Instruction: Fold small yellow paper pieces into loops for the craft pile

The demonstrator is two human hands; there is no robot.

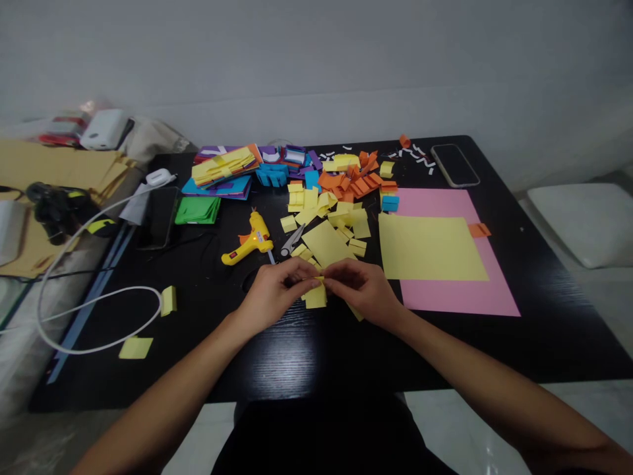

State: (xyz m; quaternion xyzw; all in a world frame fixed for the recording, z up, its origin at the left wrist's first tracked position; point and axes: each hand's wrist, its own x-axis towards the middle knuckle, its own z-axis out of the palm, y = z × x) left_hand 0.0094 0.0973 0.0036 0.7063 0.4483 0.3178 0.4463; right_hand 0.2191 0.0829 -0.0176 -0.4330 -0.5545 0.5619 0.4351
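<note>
My left hand (277, 290) and my right hand (361, 287) meet over the middle of the black table, both pinching one small piece of yellow paper (320, 278) between thumbs and fingertips. Right below the pinch another yellow paper piece (315, 298) shows, partly covered by my fingers. Just beyond my hands lie scissors (293, 241) and a heap of cut and folded yellow paper pieces (329, 244). A yellow glue gun (251, 241) rests on its side beyond my left hand. To the right of my right hand, a yellow sheet (435, 247) overlaps a pink sheet (459, 297).
Folded orange pieces (356, 181), a stack of coloured paper (225, 171) and green paper (198, 210) lie farther back. One phone (455, 165) sits back right, another phone (159, 218) at left. A white cable (99, 346) loops near two yellow pieces (136, 348) on the left.
</note>
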